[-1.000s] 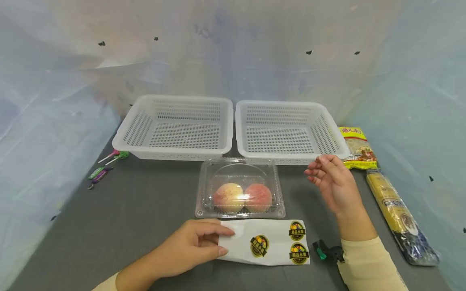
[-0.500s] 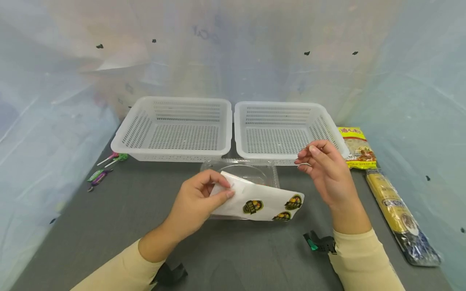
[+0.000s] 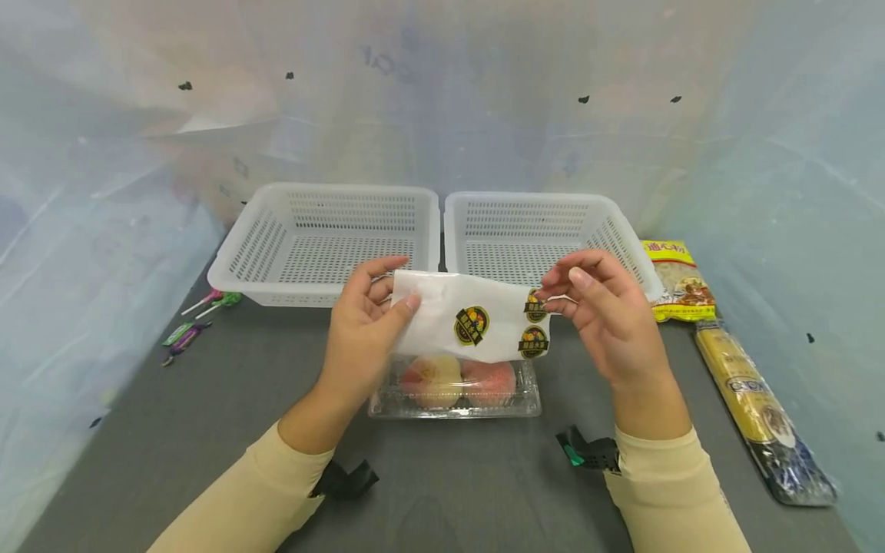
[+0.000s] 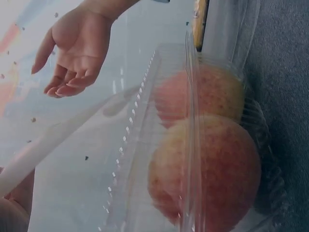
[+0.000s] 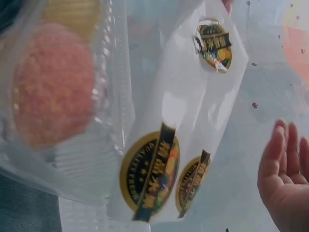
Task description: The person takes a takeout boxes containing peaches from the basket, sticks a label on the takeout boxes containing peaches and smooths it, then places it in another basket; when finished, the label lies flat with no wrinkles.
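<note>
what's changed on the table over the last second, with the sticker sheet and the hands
The left hand has lifted the white sticker sheet with round dark labels off the grey table, up above the clear plastic clamshell box of two peaches. The right hand has moved in and now pinches the sheet's right end. The clamshell box, the two white slotted baskets and the packets at the right have not moved.

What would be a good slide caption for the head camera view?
Both hands, left hand and right hand, hold a sticker sheet above a clamshell of peaches.
</note>
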`<state>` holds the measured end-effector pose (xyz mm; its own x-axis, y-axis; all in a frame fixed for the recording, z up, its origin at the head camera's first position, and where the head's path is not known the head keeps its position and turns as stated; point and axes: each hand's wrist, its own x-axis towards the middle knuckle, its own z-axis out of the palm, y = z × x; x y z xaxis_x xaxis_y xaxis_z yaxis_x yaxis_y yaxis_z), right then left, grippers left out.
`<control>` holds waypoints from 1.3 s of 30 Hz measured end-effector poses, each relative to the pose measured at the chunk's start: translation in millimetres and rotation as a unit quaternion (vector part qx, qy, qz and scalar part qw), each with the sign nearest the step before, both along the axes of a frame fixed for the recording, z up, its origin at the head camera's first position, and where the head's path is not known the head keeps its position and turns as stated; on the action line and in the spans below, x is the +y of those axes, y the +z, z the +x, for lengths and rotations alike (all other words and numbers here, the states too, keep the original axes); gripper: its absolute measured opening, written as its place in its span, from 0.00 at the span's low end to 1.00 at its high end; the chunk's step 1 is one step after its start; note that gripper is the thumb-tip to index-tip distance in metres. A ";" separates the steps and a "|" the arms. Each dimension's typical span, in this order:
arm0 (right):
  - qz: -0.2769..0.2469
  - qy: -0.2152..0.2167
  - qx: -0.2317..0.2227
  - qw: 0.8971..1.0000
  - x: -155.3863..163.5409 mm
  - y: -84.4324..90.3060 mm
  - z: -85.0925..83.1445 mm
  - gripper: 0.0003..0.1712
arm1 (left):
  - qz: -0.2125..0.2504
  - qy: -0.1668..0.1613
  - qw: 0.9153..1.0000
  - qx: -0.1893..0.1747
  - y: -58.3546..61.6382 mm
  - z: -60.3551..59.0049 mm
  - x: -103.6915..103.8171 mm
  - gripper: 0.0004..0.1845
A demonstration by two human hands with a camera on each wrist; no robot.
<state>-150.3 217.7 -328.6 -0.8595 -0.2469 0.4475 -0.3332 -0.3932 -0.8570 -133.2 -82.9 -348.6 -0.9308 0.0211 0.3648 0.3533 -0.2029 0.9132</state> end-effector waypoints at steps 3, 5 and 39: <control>0.053 0.012 -0.002 0.999 -3.9 -4.1 1.7 0.14 | -0.015 0.013 1.000 -0.004 -1.5 -2.6 -1.3 0.22; 0.099 0.016 -0.011 0.995 -8.1 -7.8 2.2 0.15 | -0.018 0.015 1.000 -0.004 -2.7 -3.5 -1.9 0.21; 0.309 -0.120 -0.057 0.942 -50.9 -34.6 10.8 0.06 | -0.052 0.035 0.996 0.066 -13.0 -5.1 0.6 0.18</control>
<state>-139.5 166.8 -363.3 -0.9573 -0.2235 0.1834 -0.2412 0.2676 -0.9329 -138.4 -82.3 -361.6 -0.8753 0.0019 0.4837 0.4820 -0.0794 0.8726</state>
